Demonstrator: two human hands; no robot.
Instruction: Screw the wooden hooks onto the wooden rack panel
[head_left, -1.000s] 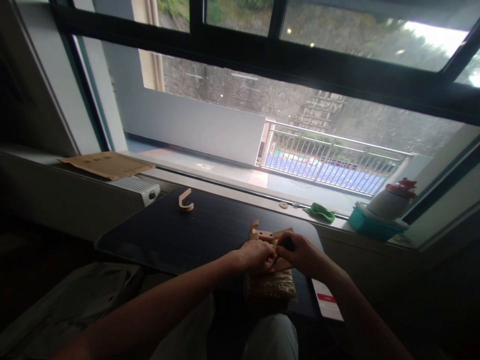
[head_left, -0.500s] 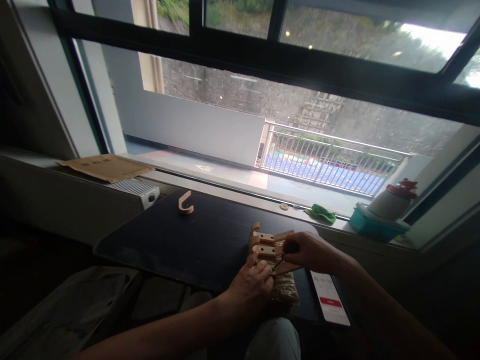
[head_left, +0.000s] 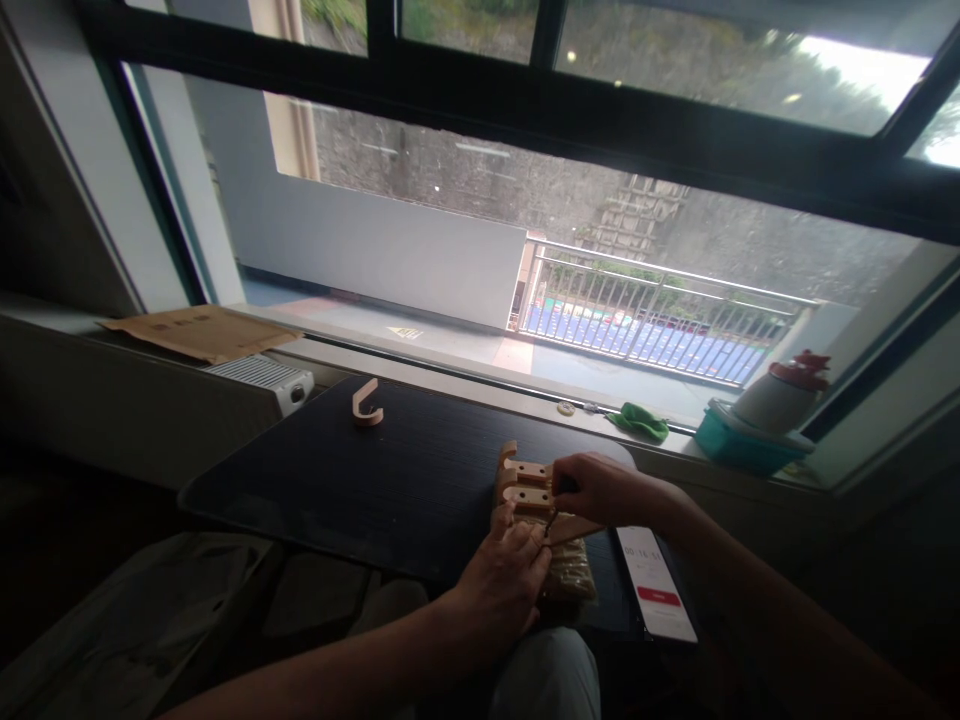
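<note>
My left hand (head_left: 501, 572) has its fingers wrapped over a wooden hook piece (head_left: 579, 527) and presses it against a plastic-wrapped bundle (head_left: 571, 578). A screwdriver (head_left: 551, 522) with a dark handle and thin shaft is in my right hand (head_left: 596, 487), which is closed around the handle. Its tip meets the piece by my left fingertips; the exact contact is hidden. Just beyond, two pale wooden hooks (head_left: 534, 497) with dark holes lie side by side on the bundle. One curved hook (head_left: 367, 405) stands apart on the dark table.
The dark table (head_left: 300, 480) abuts a window sill. A phone (head_left: 656, 585) showing a timer lies at the right. Along the sill are a green cloth (head_left: 639, 421), a teal box (head_left: 742, 438) and a grey bottle (head_left: 776, 398). A brown envelope (head_left: 202, 333) lies at the left.
My right hand has shifted slightly left, and the screwdriver shaft stands steeper. My left hand stays on the piece. The whole view has shifted a little.
</note>
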